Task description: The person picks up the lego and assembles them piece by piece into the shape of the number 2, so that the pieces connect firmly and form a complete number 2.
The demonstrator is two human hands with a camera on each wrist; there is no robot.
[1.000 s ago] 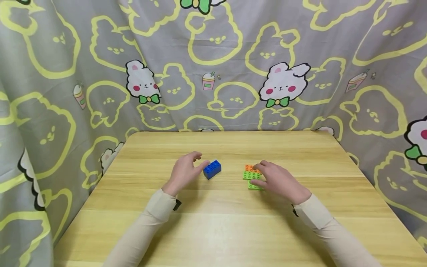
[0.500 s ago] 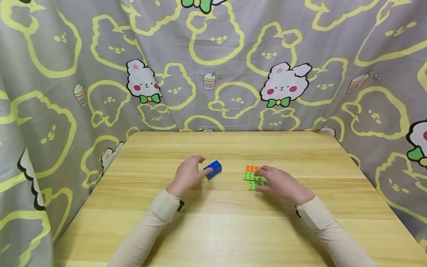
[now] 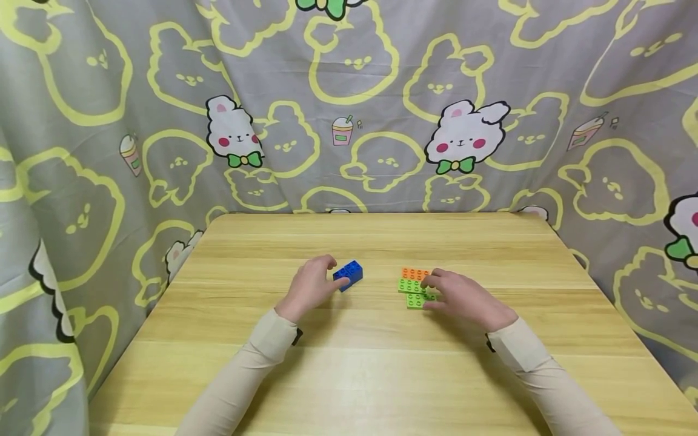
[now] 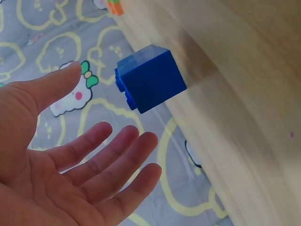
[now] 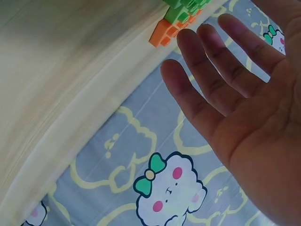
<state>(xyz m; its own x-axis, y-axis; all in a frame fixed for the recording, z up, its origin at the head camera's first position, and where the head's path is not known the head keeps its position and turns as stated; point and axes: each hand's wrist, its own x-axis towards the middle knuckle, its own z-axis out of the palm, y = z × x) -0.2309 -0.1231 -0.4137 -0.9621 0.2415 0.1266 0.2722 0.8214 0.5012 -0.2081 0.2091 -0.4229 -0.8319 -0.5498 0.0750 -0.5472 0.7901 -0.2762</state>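
Blue block [image 3: 349, 274]: on surface [image 3: 354, 375], studs up | left hand [image 3: 311, 286]: just left of blue block, fingers spread, holding nothing | right hand [image 3: 465, 298]: right of blue block, fingers loosely apart, gripping nothing, near green bricks [image 3: 408, 286], orange brick [image 3: 412, 274]

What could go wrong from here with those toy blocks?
The left hand is open close to the blue block, so a careless thumb might bump it out of place.

The right hand partly covers the green blocks, so its fingers could catch the wrong one.

The orange block sits close beside them, so lifting one might shift its neighbours.
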